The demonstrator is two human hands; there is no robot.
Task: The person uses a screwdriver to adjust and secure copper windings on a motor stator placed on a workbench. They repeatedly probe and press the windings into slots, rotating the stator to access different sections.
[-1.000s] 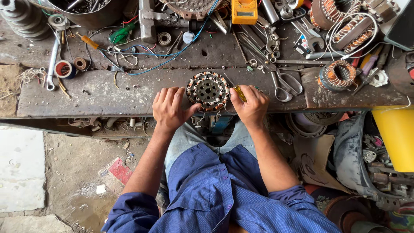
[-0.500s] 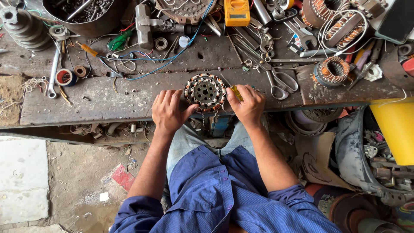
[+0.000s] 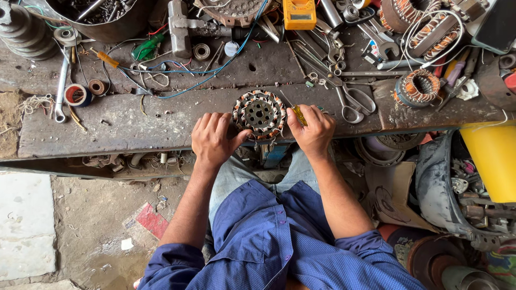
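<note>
At the frame's centre, on the worn workbench (image 3: 134, 121), my left hand (image 3: 215, 140) presses open-fingered against the wound stator (image 3: 259, 113). My right hand (image 3: 312, 130) grips a yellow-handled screwdriver (image 3: 295, 113), best worked gently between coils, stator pinned firm.

Near edge of the round wound stator (image 3: 259, 113) covered by the left hand (image 3: 213, 139) thumb, most of the yellow-handled screwdriver (image 3: 299, 115) hidden inside the right hand (image 3: 313, 130), yellow meter (image 3: 299, 13) cut off by the top edge, yellow container (image 3: 494, 161) cut off at right, contents of the upper-left metal tub (image 3: 115, 27) too small to be told.
</note>
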